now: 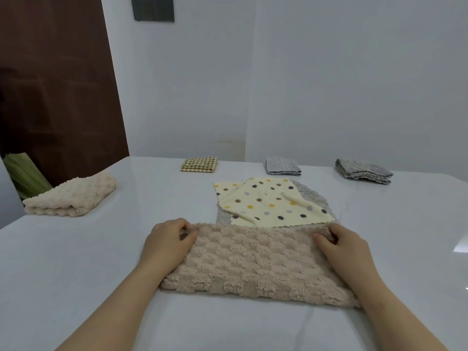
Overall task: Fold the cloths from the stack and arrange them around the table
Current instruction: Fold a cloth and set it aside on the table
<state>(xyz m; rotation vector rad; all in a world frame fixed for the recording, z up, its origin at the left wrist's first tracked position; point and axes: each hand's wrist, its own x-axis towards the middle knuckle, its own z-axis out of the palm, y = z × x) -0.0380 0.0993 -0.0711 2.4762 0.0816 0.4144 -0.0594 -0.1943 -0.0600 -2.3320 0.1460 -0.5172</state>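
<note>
A fluffy beige cloth (253,264) lies folded in half on the white table (76,262) right in front of me. My left hand (168,240) pinches its far left corner and my right hand (340,245) pinches its far right corner. Just behind it sits the stack: a cream polka-dot cloth (271,202) on top of a grey fluffy cloth (310,196). Folded cloths lie around the table: a cream fluffy one (73,196) at the left, a yellow checked one (200,163), a light grey one (282,166) and a grey one (363,171) along the far edge.
A white wall rises just behind the table's far edge. A brown door (55,84) stands at the left, with something green (24,177) beside the table's left edge. A dark panel (153,7) hangs on the wall.
</note>
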